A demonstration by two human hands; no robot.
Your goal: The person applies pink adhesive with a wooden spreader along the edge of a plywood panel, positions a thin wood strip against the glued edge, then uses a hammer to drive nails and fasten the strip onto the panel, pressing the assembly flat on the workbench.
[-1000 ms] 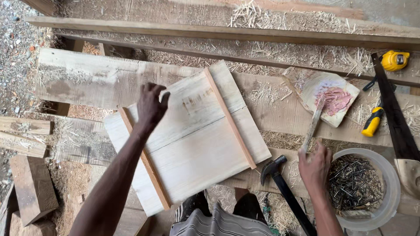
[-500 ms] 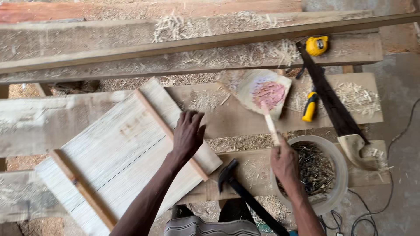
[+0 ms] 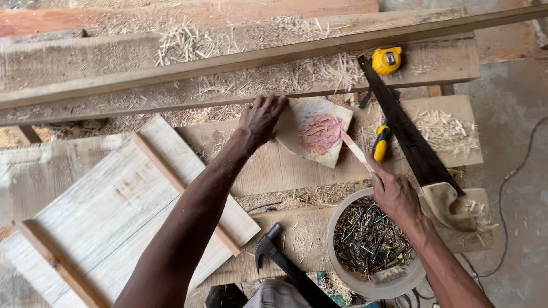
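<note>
My left hand [image 3: 260, 120] rests fingers down on the left edge of a small pale board [image 3: 297, 140] smeared with pink filler paste [image 3: 321, 132]. My right hand [image 3: 394, 194] grips a thin wooden stick [image 3: 355, 149] whose tip touches the paste. A panel of pale planks joined by two wooden battens [image 3: 123, 211] lies at the lower left, under my left forearm. Below my right hand stands a white bowl [image 3: 342, 274] full of nails.
A handsaw [image 3: 414, 142] lies diagonally at the right, a yellow tape measure [image 3: 386, 60] near its tip and a yellow-handled tool [image 3: 381, 142] beside it. A claw hammer [image 3: 279, 256] lies at the bottom centre. Long planks [image 3: 228, 63] with wood shavings run across the top. A cable [image 3: 511, 188] trails at the right.
My left hand has left the battened panel and moved up right onto the small paste board. My right hand has brought the stick's tip onto the paste. The view has shifted right.
</note>
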